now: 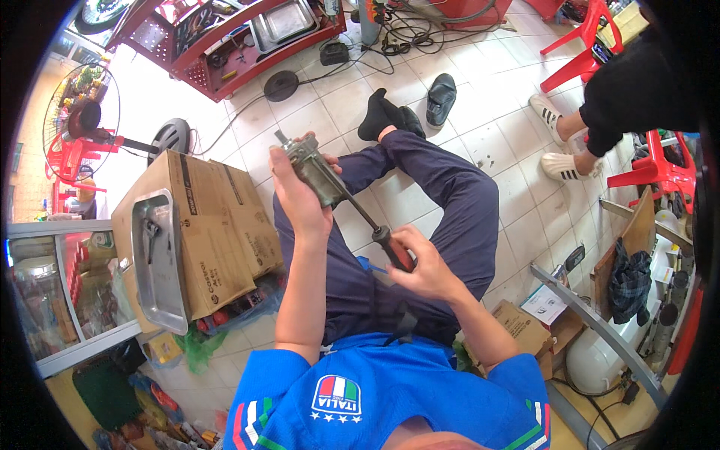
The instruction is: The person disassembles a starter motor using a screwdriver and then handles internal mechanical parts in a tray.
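My left hand (297, 196) is wrapped round a grey, dirty metal housing (309, 174), raised above my left thigh. The housing is blocky, with a short shaft-like stub at its upper end; its exact kind does not show. In my right hand (426, 268) is a screwdriver (395, 249) with a black and red handle, the fingers closed on the grip. Its long dark shank slants up and left to the housing's side. The blade's tip is hidden at the housing, so I cannot tell what it touches.
At my left, a metal tray (180, 300) holding a small dark tool (152, 235) leans on a cardboard box (217, 255). Beyond stand a fan (84, 120) and a red tool cart (217, 82). A person's sneakers (559, 166) and a red stool (660, 169) are at right.
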The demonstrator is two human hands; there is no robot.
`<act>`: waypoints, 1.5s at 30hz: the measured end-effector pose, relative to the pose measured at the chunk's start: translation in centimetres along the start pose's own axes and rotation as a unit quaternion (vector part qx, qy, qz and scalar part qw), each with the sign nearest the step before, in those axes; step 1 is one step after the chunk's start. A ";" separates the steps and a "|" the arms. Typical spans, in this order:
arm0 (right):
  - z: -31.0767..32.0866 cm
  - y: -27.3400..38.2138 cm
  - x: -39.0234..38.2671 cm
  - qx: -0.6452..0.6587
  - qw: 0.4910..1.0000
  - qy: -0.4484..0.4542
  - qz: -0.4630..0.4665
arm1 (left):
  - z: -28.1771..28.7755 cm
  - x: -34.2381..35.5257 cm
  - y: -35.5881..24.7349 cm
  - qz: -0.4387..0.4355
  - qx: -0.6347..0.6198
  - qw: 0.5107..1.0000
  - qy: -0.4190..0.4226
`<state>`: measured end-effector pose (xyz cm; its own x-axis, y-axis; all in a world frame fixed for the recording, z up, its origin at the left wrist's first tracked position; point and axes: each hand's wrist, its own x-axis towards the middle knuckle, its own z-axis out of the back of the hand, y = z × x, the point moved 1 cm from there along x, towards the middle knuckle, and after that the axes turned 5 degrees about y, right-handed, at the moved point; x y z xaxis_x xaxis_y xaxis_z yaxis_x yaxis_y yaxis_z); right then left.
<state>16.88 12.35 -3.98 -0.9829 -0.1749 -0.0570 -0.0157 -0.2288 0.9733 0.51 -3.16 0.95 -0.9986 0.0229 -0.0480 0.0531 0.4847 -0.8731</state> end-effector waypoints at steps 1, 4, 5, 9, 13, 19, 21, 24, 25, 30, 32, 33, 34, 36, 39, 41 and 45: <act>-0.4 -0.2 0.3 0.021 0.998 -0.053 0.032 | -0.3 -0.2 -0.3 -0.008 -0.006 1.000 0.008; -0.5 0.7 1.3 0.249 0.949 0.065 -0.182 | -0.7 -0.4 0.1 -0.021 0.005 1.000 0.012; -0.3 1.0 1.5 0.286 0.916 0.126 -0.252 | -0.7 -0.5 0.3 -0.023 0.015 1.000 0.010; -0.1 1.9 1.4 0.118 0.964 0.151 -0.184 | -0.5 -0.2 0.1 0.005 0.012 1.000 0.002; 0.7 2.9 0.6 -0.033 0.997 0.032 -0.055 | 0.2 0.8 0.0 0.015 -0.011 1.000 -0.022; -0.4 1.7 1.9 0.201 0.931 0.125 -0.278 | -0.5 -0.3 0.0 -0.014 0.004 1.000 0.021; 0.1 1.9 2.0 0.147 0.925 0.188 -0.294 | -0.2 -0.4 1.1 -0.025 0.003 0.999 0.030; 0.3 1.8 0.4 0.061 0.983 0.117 -0.126 | 0.2 -0.2 1.3 -0.021 0.002 0.999 0.024; 0.8 1.9 -0.1 0.030 0.983 0.135 -0.119 | 0.1 -0.2 0.9 -0.007 0.000 1.000 0.010; 0.6 2.0 -1.3 0.053 0.996 0.055 -0.038 | 0.3 0.0 1.0 -0.003 -0.010 1.000 -0.012; -0.4 0.7 -1.4 0.178 0.983 -0.026 -0.042 | -0.4 -0.2 1.1 0.004 -0.010 1.000 0.001; -0.3 0.8 -0.9 0.184 0.974 0.011 -0.130 | -0.4 -0.4 1.1 0.006 -0.007 1.000 0.004; -0.1 1.1 -0.5 0.189 0.956 0.048 -0.217 | -0.3 -0.5 1.2 0.019 0.025 0.999 0.021; 0.3 1.7 0.0 0.171 0.938 0.111 -0.282 | -0.8 -0.7 1.3 0.021 0.010 1.000 0.009; 0.4 1.2 -0.4 0.109 0.975 0.145 -0.131 | -0.7 -0.8 1.0 0.023 0.002 1.000 0.001; 1.0 2.0 -0.7 0.059 0.988 0.121 -0.078 | -0.6 -0.6 0.5 0.027 -0.008 1.000 -0.008; -0.3 0.8 -0.8 0.150 0.985 0.038 -0.076 | -0.3 -0.4 0.0 0.023 -0.038 0.999 -0.009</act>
<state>17.69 11.98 -3.22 -0.9485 -0.2342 -0.2135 -0.2273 0.0335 0.9732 0.92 -2.94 1.14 -0.9948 0.0321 -0.0971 0.0987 0.5487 -0.8302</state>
